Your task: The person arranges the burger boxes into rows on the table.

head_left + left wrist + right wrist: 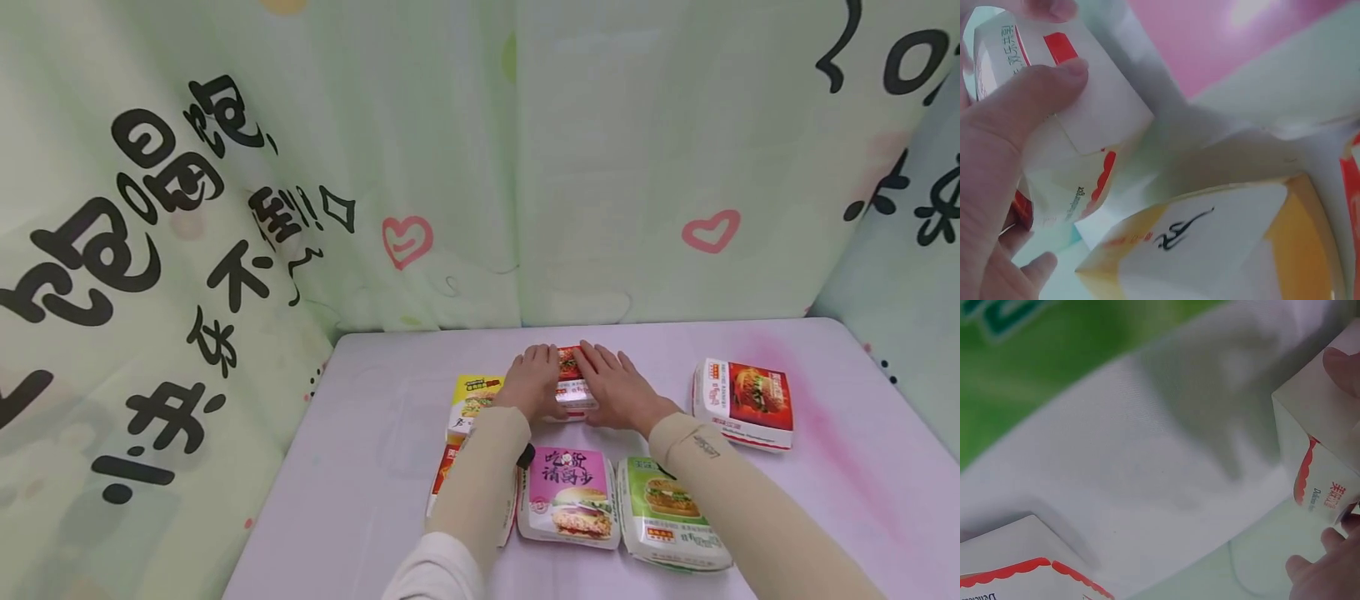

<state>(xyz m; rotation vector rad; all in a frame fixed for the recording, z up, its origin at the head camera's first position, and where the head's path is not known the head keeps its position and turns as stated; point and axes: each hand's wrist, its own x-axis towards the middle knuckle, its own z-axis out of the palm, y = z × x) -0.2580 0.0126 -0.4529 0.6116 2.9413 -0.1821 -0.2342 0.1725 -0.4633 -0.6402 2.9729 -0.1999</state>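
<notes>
A small red-and-white burger box (573,385) stands toward the back of the table, between both hands. My left hand (531,385) grips its left side, and in the left wrist view the thumb lies across the box's white near face. From the right side my right hand (621,397) holds the same box, its thumb on the near face in the right wrist view and its fingers around the far side. Just left of the left hand is a yellow-and-white burger box (476,396). The forearms partly cover the boxes nearer to me.
Nearer to me lie a pink-topped burger box (567,502) and a green-topped one (663,508). A red box (445,477) shows partly behind the left forearm. Another red-and-white box (742,404) sits apart on the right. Printed curtains (600,167) hang behind the table (360,450).
</notes>
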